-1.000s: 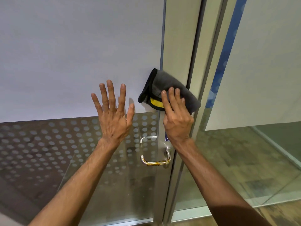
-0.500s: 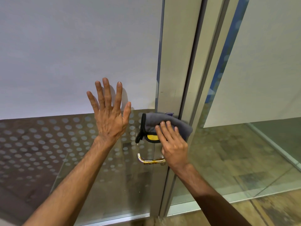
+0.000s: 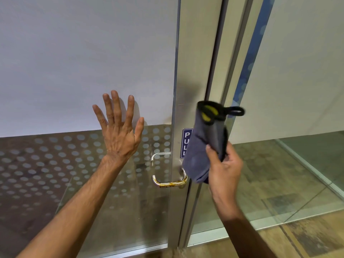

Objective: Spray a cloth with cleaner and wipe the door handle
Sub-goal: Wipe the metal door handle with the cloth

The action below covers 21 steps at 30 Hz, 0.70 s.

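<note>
At the far left, the glass door carries a frosted white panel over its upper part and a band of pale dots across the clear glass below. The left hand lies flat against this glass where the frosted part meets the dotted band, released, with all 5 digits spread and nothing in it; its bare forearm runs down toward the lower left corner.

Just to the right of that hand, and lower, the door handle is a metal lever with a curved end, showing yellowish staining along its horizontal bar. It is fixed to the brushed metal door frame, which stands upright through the middle of the view. A blue sign lettered "PULL" sits on the frame above the handle, its right edge covered by the cloth.

The cloth is grey with black edging, a yellow label near its top and a black loop sticking out to the right. It stands roughly upright in front of the frame, blurred; its lower end hangs just beside the handle's right end, and whether it touches cannot be told. The right hand grasps the cloth at its right side, thumb pressed on the fabric.

Right of the frame, another glass panel shows a tiled floor beyond.
</note>
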### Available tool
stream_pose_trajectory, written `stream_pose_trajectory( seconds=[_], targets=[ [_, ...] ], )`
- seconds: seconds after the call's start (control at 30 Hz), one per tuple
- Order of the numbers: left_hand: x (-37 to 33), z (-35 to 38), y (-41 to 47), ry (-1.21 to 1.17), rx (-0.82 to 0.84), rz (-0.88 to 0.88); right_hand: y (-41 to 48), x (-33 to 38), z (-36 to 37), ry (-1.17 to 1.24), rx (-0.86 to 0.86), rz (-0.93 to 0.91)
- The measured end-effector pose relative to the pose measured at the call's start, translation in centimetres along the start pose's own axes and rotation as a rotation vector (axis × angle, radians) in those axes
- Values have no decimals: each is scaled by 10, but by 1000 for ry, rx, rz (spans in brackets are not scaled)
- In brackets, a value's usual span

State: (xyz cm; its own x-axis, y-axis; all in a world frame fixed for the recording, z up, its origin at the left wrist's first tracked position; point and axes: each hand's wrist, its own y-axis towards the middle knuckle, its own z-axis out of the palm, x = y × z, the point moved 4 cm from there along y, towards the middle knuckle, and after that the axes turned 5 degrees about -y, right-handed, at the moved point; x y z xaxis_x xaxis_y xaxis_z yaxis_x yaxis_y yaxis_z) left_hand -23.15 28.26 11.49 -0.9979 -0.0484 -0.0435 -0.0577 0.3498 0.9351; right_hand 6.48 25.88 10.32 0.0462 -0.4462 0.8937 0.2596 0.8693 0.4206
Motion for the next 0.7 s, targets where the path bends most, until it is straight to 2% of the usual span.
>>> stream_pose_trajectory(
  seconds=[0.07,0.17,0.27,0.33,0.43,0.57,0.7],
  targets=[
    [2,1,0,4,-3,1,11,20,2,-34,-91,-121],
    [4,2,1,21,-3,5,25,43,19,-317,-176,-410],
    [5,4,2,49,-4,-4,37,42,51,-584,-96,-678],
    [6,6,2,57,-10,-9,39,34,70,-754,-54,-792],
    [7,7,1,65,-27,-7,39,17,86,-926,-24,-858],
    [6,7,1,59,-24,-10,30,-10,84,-1013,11,-890],
    [5,7,2,56,-27,-9,13,-39,75,-1115,115,-931]
  ],
)
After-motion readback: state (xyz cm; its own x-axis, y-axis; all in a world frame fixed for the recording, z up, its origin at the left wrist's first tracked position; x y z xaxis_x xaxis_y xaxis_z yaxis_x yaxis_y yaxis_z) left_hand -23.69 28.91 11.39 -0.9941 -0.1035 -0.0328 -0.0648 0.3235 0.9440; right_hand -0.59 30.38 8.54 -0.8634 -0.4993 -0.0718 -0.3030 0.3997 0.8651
